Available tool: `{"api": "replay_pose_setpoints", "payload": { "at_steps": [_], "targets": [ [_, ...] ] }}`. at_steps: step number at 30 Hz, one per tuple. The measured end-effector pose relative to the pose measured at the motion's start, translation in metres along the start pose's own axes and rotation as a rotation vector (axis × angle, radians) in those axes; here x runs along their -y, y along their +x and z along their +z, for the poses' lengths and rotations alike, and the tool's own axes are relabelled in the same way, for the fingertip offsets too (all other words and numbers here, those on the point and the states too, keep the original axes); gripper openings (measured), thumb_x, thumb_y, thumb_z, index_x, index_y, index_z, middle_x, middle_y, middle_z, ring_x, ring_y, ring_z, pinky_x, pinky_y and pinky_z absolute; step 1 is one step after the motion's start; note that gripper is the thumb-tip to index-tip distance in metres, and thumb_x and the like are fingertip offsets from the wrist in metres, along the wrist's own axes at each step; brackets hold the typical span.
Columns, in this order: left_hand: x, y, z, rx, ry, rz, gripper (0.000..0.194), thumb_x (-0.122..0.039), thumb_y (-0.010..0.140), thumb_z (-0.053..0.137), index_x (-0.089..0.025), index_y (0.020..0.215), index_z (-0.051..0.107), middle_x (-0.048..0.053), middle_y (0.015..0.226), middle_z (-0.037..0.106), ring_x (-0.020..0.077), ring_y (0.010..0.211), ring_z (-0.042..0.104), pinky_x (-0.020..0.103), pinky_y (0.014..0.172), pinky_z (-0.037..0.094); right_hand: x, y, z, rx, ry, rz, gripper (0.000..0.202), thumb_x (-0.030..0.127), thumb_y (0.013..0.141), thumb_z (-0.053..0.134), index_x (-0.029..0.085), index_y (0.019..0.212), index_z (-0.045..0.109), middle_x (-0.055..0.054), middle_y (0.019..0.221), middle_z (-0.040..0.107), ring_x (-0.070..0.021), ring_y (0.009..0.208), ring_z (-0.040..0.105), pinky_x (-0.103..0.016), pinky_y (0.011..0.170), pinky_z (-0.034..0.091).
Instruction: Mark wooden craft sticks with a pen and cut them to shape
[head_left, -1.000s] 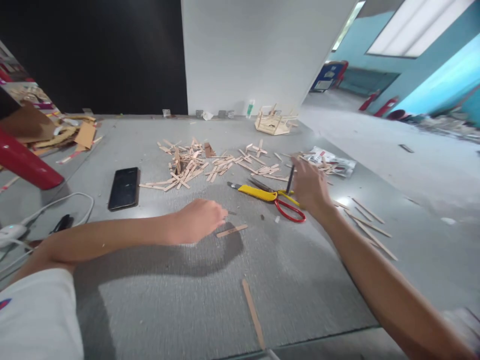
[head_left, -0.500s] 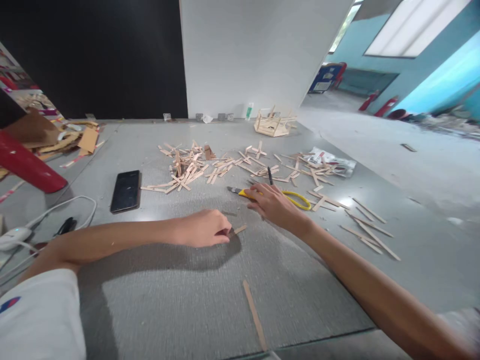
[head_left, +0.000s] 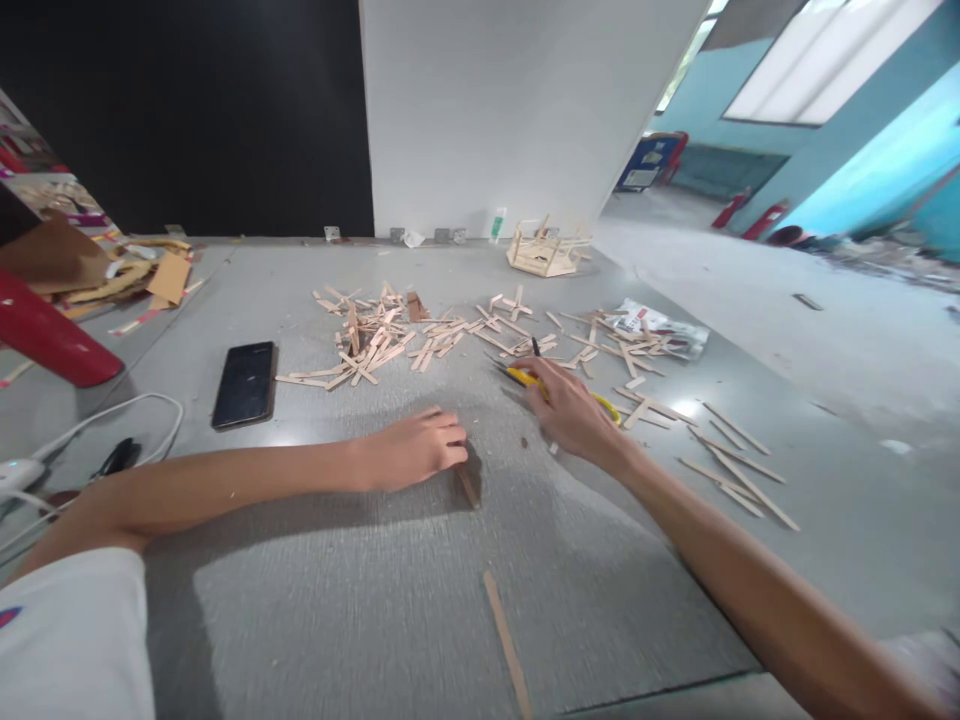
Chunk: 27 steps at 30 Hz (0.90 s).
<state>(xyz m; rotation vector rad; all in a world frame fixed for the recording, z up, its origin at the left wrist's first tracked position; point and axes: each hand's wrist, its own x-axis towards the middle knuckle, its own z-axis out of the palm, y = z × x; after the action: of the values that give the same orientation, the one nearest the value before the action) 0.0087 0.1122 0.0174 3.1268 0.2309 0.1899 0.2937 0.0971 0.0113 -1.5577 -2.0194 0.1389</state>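
Near the middle of the grey tabletop, my left hand [head_left: 431,447] is closed on a short piece of flat wooden stick [head_left: 468,487], which slants down from the fingertips. To its right, my right hand [head_left: 568,408] has its fingers curled round a yellow utility knife [head_left: 527,378]. The hand hides much of the knife. A yellow loop handle [head_left: 609,409], seemingly of scissors, shows beside that hand, its other parts largely covered. Closer to me lies a longer wooden stick [head_left: 507,640], flat on the table.
Loose wooden sticks [head_left: 375,335] lie heaped behind my hands, with several more sticks [head_left: 739,465] at the right. A small stick frame [head_left: 547,252] stands at the back, near a plastic packet [head_left: 660,328]. On the left are a phone [head_left: 244,385], a white cable [head_left: 169,405] and a red object [head_left: 56,330].
My left hand has turned, so the stick piece points down toward me rather than rightward. My right hand has shifted slightly right with the utility knife.
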Motion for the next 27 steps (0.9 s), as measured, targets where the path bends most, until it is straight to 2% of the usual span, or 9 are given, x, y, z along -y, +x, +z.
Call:
{"api": "replay_pose_setpoints", "payload": {
  "at_steps": [2, 5, 9, 13, 16, 19, 21, 24, 27],
  "targets": [
    [0.000, 0.000, 0.005, -0.034, 0.012, -0.054, 0.013, -0.007, 0.100, 0.062, -0.014, 0.097, 0.073, 0.008, 0.098, 0.074, 0.0227, 0.099, 0.068, 0.033, 0.090, 0.047, -0.001, 0.000, -0.003, 0.022, 0.160, 0.114, 0.034, 0.030, 0.101, 0.048, 0.021, 0.131, 0.061, -0.014, 0.115, 0.074, -0.0270, 0.091, 0.075, -0.043, 0.083, 0.059],
    [0.001, 0.001, 0.009, -0.062, 0.016, -0.113, 0.014, -0.008, 0.102, 0.060, -0.013, 0.097, 0.072, 0.008, 0.096, 0.073, 0.0218, 0.094, 0.067, 0.033, 0.088, 0.047, 0.003, -0.002, -0.007, 0.050, 0.398, 0.191, 0.041, 0.038, 0.094, 0.061, 0.020, 0.131, 0.061, -0.012, 0.113, 0.073, -0.0161, 0.062, 0.066, -0.035, 0.063, 0.058],
    [0.007, 0.001, 0.008, -0.048, -0.015, -0.138, 0.020, -0.016, 0.107, 0.058, -0.017, 0.094, 0.073, 0.005, 0.091, 0.072, 0.0192, 0.088, 0.067, 0.031, 0.086, 0.047, 0.019, -0.005, -0.016, 0.107, 0.520, 0.131, 0.043, 0.036, 0.083, 0.075, 0.020, 0.122, 0.070, -0.009, 0.107, 0.076, -0.0177, 0.071, 0.072, -0.034, 0.070, 0.061],
    [0.011, -0.003, -0.001, -0.031, -0.018, -0.182, 0.019, -0.014, 0.107, 0.055, -0.018, 0.103, 0.073, 0.006, 0.096, 0.072, 0.0194, 0.091, 0.067, 0.031, 0.087, 0.047, 0.032, -0.009, -0.031, -0.090, 0.514, 0.204, 0.032, 0.044, 0.084, 0.079, 0.021, 0.105, 0.074, -0.009, 0.100, 0.078, -0.0207, 0.068, 0.074, -0.035, 0.062, 0.061],
    [0.008, -0.008, -0.008, 0.000, 0.032, -0.250, 0.018, -0.007, 0.095, 0.064, -0.013, 0.111, 0.070, 0.011, 0.107, 0.072, 0.0232, 0.099, 0.066, 0.034, 0.089, 0.047, 0.039, -0.015, -0.048, -0.272, 0.229, 0.144, 0.023, 0.045, 0.084, 0.082, 0.024, 0.089, 0.073, -0.008, 0.098, 0.079, -0.0233, 0.072, 0.075, -0.038, 0.066, 0.061],
    [-0.004, -0.011, -0.008, 0.110, 0.144, -0.296, 0.031, -0.006, 0.078, 0.078, -0.012, 0.107, 0.068, 0.010, 0.107, 0.071, 0.0245, 0.099, 0.066, 0.033, 0.085, 0.048, 0.049, -0.020, -0.064, -0.351, 0.057, 0.151, 0.031, 0.053, 0.083, 0.085, 0.028, 0.098, 0.074, -0.006, 0.096, 0.081, -0.0265, 0.075, 0.077, -0.043, 0.073, 0.062],
    [-0.017, -0.010, -0.003, 0.151, 0.223, -0.325, 0.031, -0.006, 0.076, 0.079, -0.011, 0.104, 0.069, 0.009, 0.100, 0.072, 0.0247, 0.096, 0.067, 0.033, 0.081, 0.049, 0.055, -0.019, -0.068, -0.382, 0.021, 0.159, 0.043, 0.058, 0.076, 0.089, 0.029, 0.103, 0.072, -0.004, 0.087, 0.081, -0.0269, 0.069, 0.077, -0.043, 0.070, 0.061],
    [-0.039, -0.009, 0.008, 0.147, 0.333, -0.372, 0.035, -0.004, 0.085, 0.071, -0.005, 0.120, 0.071, 0.015, 0.108, 0.075, 0.0282, 0.100, 0.070, 0.038, 0.083, 0.053, 0.061, -0.017, -0.057, -0.350, 0.065, 0.160, 0.054, 0.056, 0.067, 0.096, 0.027, 0.104, 0.068, -0.001, 0.075, 0.078, -0.0243, 0.058, 0.074, -0.040, 0.063, 0.060],
    [-0.059, -0.008, 0.019, 0.116, 0.418, -0.406, 0.044, -0.003, 0.092, 0.064, -0.001, 0.135, 0.067, 0.026, 0.130, 0.072, 0.0349, 0.121, 0.068, 0.044, 0.091, 0.055, 0.057, -0.017, -0.035, -0.344, 0.244, 0.102, 0.037, 0.049, 0.076, 0.091, 0.025, 0.092, 0.067, -0.002, 0.078, 0.079, -0.0204, 0.059, 0.073, -0.035, 0.061, 0.061]
  ]
}}
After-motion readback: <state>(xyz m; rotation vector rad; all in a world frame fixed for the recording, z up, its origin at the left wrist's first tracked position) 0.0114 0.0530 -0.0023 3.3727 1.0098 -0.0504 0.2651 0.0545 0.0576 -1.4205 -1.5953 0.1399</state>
